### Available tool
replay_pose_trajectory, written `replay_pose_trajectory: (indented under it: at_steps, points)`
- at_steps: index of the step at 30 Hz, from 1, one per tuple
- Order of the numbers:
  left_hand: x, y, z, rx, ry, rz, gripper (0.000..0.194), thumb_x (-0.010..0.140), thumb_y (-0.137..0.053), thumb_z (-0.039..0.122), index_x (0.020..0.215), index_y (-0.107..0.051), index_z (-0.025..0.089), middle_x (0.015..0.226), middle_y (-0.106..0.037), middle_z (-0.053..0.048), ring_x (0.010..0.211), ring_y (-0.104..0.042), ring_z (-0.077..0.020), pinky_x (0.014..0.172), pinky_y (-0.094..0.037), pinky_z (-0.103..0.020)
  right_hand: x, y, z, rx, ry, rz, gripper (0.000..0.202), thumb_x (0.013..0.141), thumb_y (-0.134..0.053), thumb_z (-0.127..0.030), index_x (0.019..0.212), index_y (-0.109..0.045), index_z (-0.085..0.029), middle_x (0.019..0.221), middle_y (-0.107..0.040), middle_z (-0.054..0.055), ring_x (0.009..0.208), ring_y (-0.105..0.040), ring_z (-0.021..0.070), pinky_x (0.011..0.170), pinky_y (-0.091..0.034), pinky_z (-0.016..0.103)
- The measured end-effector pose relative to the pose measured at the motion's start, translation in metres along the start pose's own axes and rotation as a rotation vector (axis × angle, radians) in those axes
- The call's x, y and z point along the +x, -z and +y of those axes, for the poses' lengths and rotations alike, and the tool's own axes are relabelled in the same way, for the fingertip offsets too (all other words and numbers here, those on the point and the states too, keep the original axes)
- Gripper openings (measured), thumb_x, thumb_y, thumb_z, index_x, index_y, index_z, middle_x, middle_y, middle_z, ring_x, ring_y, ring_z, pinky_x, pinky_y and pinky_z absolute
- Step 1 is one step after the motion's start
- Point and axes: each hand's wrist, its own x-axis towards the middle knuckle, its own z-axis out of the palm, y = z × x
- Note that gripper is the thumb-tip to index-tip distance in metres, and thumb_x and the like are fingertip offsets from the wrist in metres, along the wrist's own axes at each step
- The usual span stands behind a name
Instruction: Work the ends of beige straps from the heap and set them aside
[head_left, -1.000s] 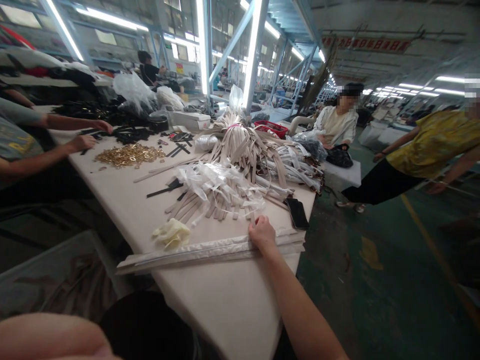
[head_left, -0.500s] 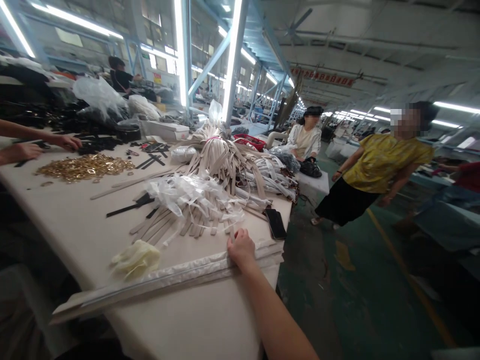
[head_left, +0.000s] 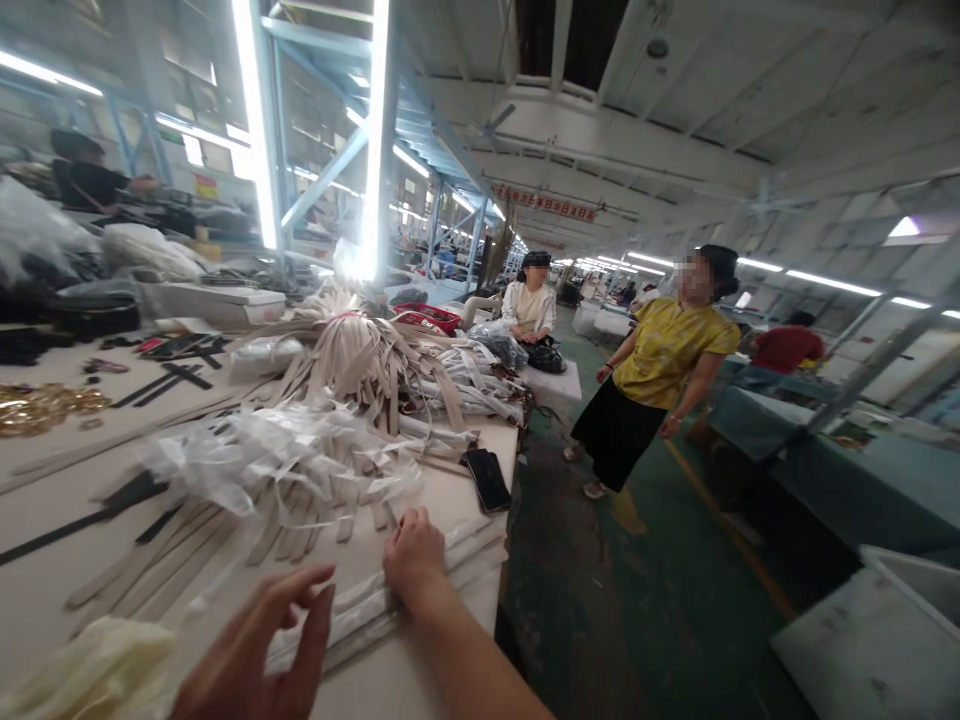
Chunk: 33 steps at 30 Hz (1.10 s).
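Note:
My right hand [head_left: 415,552] rests with curled fingers at the far edge of a long, flat bundle in white wrapping [head_left: 360,610]. The fingertips are turned away, so what they grip there is hidden. Closer to me, my left hand [head_left: 262,645] hangs over the bundle's left part, thumb and fingers apart, with nothing seen between them. Just beyond both hands, beige straps [head_left: 169,560] fan out from under crumpled clear plastic [head_left: 277,450]. A black phone [head_left: 487,480] lies right of my right hand, near the table edge.
A tied heap of beige straps [head_left: 352,350] stands farther back. Gold buckles [head_left: 52,405] and black strips [head_left: 169,380] lie left; pale yellow cloth [head_left: 94,670] is near left. A person in a yellow top [head_left: 667,355] stands in the aisle; another sits behind the table.
My view has swung right, pushing the table's things leftward. My left hand has come into view over the bundle. My right hand stays on the bundle. The co-worker's hands at left are out of view.

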Motion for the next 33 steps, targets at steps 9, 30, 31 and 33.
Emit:
replay_pose_trajectory:
  at_steps: [9, 30, 31, 33]
  points:
    - [-0.021, -0.09, -0.075, 0.076, 0.082, -0.215, 0.056, 0.08, -0.054, 0.038, 0.136, -0.051, 0.029, 0.124, -0.063, -0.011, 0.09, -0.069, -0.0323, 0.086, -0.055, -0.049, -0.004, 0.033, -0.003, 0.042, 0.239, 0.042, 0.034, 0.085, -0.055, -0.021, 0.119, -0.058, -0.017, 0.094, -0.074, 0.013, 0.085, -0.072, 0.0295, 0.073, -0.052, 0.037]
    - [-0.017, -0.103, -0.093, -0.126, 0.03, -0.272, 0.036, 0.084, -0.044, 0.002, 0.11, -0.061, 0.02, 0.13, -0.058, -0.012, 0.127, -0.052, -0.025, 0.108, -0.041, -0.044, -0.146, 0.211, -0.061, 1.404, 0.719, 0.524, 0.008, 0.102, -0.045, -0.03, 0.107, -0.05, -0.028, 0.074, -0.063, -0.001, 0.059, -0.061, 0.0165, 0.064, -0.054, 0.037]
    - [-0.017, -0.103, -0.093, -0.129, 0.038, -0.273, 0.036, 0.083, -0.044, 0.001, 0.108, -0.062, 0.02, 0.128, -0.059, -0.012, 0.125, -0.053, -0.0251, 0.107, -0.042, -0.044, -0.149, 0.228, -0.061, 1.455, 0.708, 0.593, 0.01, 0.103, -0.042, -0.032, 0.107, -0.051, -0.028, 0.069, -0.06, -0.003, 0.05, -0.054, 0.0139, 0.057, -0.051, 0.031]
    - [-0.018, -0.1, -0.091, -0.137, 0.053, -0.279, 0.035, 0.08, -0.047, 0.0, 0.104, -0.062, 0.02, 0.12, -0.062, -0.012, 0.118, -0.057, -0.0252, 0.102, -0.045, -0.041, -0.135, 0.246, -0.056, 1.451, 0.561, 0.711, 0.014, 0.104, -0.04, -0.03, 0.111, -0.052, -0.028, 0.063, -0.052, -0.006, 0.042, -0.042, 0.0098, 0.047, -0.042, 0.023]
